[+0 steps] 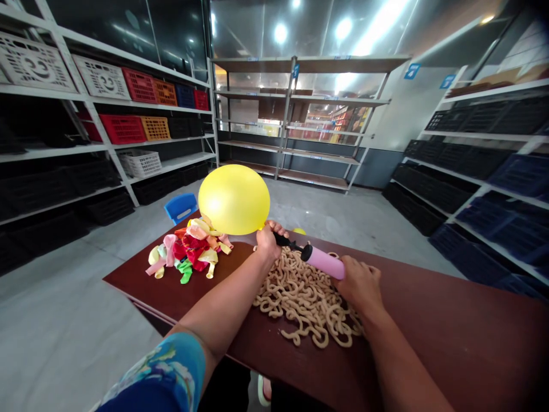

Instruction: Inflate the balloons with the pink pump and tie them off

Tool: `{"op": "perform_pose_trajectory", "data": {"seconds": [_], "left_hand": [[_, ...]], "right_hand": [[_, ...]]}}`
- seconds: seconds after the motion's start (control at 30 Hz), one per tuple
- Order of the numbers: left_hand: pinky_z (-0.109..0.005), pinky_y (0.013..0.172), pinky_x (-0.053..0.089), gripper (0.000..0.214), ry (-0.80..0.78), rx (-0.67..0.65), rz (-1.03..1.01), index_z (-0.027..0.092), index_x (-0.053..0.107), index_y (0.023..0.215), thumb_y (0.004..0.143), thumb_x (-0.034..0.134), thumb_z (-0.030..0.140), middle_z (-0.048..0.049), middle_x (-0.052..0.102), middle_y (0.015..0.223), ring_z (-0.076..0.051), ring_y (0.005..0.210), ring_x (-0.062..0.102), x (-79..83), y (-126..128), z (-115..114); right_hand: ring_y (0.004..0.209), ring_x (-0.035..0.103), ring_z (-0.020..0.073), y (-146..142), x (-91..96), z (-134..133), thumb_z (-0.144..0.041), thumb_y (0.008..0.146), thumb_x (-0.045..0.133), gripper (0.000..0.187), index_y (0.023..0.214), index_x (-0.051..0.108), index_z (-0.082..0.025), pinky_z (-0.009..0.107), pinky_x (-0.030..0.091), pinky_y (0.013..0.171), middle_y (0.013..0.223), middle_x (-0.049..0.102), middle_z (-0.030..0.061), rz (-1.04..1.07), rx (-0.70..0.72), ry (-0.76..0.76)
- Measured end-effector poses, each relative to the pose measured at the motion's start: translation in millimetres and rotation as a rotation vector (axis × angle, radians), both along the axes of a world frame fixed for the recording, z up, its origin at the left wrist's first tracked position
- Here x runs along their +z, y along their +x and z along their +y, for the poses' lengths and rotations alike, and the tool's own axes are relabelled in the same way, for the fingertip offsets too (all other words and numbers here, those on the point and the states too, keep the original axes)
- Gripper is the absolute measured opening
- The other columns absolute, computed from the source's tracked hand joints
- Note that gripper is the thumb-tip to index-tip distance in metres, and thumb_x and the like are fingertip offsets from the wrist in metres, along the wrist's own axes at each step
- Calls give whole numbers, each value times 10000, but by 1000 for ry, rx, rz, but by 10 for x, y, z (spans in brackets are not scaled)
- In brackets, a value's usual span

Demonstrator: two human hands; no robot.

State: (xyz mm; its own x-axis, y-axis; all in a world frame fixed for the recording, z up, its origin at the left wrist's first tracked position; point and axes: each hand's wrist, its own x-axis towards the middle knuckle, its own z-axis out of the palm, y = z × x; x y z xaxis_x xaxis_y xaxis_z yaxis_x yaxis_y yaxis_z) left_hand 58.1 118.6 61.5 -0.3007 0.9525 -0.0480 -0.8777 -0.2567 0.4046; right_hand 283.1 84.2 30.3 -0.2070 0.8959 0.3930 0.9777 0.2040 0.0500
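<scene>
Left grip (268, 241) pinches the yellow balloon (234, 199) at its neck, right grip (359, 285) clasps the pink pump (325, 263); should the left slacken, the balloon could slip off

on the table (450, 320), a heap of curled strips (309, 303) is spread between twelve and one o'clock, and a balloon pile (189, 252) is laid at eleven. above the heap, a pump (326, 263) is held between left hand (269, 239) and right hand (358, 286); a single balloon (234, 199) is held at the left hand's eleven o'clock. beyond the table, a chair (180, 208) is set at eleven. racks are stood at ten (left rack (182, 162), with crates (124, 129) stacked on it), twelve (far rack (351, 64)) and two (right rack (484, 135)).
</scene>
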Motion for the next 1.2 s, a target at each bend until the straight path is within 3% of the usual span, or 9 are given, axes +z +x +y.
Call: {"op": "perform_pose_trajectory", "data": {"seconds": [0.2, 0.43, 0.6, 0.8, 1.03, 1.2], "left_hand": [[-226, 458, 284, 194, -12, -37, -17, 191, 273, 621, 668, 404, 55, 54, 256, 512, -78, 414, 320, -59, 28, 20], [-224, 446, 282, 185, -69, -57, -19, 185, 287, 604, 676, 407, 64, 52, 270, 501, -76, 409, 315, -46, 204, -57], [-223, 441, 288, 206, -11, -158, -12, 187, 271, 596, 685, 413, 67, 50, 264, 496, -79, 404, 318, -39, 401, -161], [-246, 489, 366, 205, -43, -175, 15, 190, 279, 601, 692, 408, 59, 47, 298, 496, -91, 421, 373, -60, 309, -111], [-252, 543, 428, 157, -186, 56, 251, 175, 354, 602, 673, 406, 45, 52, 365, 494, -87, 436, 450, -86, 107, -11], [-216, 446, 389, 112, -187, -28, 441, 171, 389, 599, 639, 408, 68, 43, 396, 487, -90, 407, 450, -140, 169, -38]], "right_hand": [[895, 548, 231, 6, -8, -5, -351, 711, 544, 340, 1021, 525, -214, 381, 254, 821, 977, 628, 62, 55, 61, -33], [1045, 508, 263, -192, 81, -123, -498, 774, 504, 584, 1261, 429, -185, 489, 123, 999, 1160, 585, 115, 111, 272, 223], [1034, 500, 236, -433, 120, -249, -446, 831, 478, 530, 1305, 407, -218, 379, 273, 914, 1203, 560, 92, 40, 389, 149], [920, 509, 221, -349, 162, -260, -309, 846, 451, 371, 1213, 492, -270, 324, 314, 756, 1054, 610, 57, -23, 250, 60], [857, 553, 223, -119, 186, -178, -339, 812, 498, 359, 1167, 503, -287, 327, 336, 701, 1044, 603, 64, -17, 0, -78], [853, 588, 245, -78, 96, -110, -411, 779, 544, 426, 1171, 501, -251, 332, 374, 673, 1035, 601, 106, -14, -117, -242]]}}
